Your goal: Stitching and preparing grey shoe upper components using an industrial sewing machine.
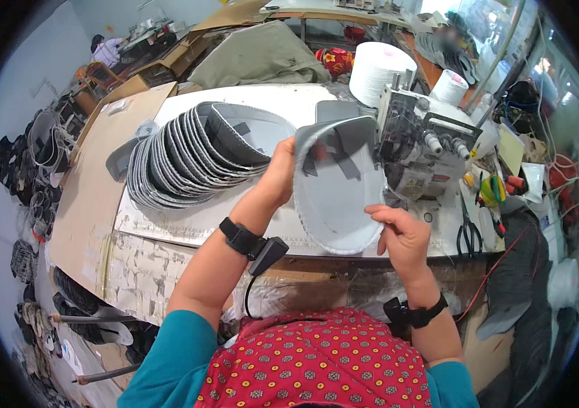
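One grey-white piece (336, 211) lies between left-hand fingers (288, 151) and right-hand fingertips (376, 210).

Grey-and-white shoe piece (337, 207), tilted, rim stitched

Grey-green sheeting (259, 58) lies beside a red, perhaps cloth, bundle (336, 62).
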The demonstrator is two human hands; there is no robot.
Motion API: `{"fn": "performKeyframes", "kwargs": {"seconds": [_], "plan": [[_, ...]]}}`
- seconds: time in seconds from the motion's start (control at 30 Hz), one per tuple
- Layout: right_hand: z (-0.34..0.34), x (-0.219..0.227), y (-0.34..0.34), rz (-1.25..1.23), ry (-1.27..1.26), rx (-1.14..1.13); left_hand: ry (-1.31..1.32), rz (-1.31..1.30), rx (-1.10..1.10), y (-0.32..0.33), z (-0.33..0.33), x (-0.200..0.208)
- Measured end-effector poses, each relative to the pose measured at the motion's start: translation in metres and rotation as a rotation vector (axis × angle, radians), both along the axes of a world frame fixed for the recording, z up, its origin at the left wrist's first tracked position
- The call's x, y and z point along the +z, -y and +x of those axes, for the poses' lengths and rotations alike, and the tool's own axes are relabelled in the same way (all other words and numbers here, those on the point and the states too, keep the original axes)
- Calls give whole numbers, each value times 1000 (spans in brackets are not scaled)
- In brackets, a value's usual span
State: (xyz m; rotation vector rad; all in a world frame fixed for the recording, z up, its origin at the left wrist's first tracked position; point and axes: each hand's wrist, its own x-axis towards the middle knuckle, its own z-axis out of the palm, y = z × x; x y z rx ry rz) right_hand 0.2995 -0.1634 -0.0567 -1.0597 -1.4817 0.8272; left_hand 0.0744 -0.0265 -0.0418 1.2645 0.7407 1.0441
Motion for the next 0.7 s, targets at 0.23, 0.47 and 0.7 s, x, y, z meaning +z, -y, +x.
{"fn": "performKeyframes", "kwargs": {"seconds": [0.23, 0.47, 0.7], "plan": [[-2, -23, -11, 132, -3, -135, 380, 64, 131, 0, 9, -11], [-8, -22, -31, 197, 102, -178, 40, 124, 309, -23, 3, 1], [-11, -13, -41, 129, 100, -186, -80, -12, 400, -8, -14, -6]]}}
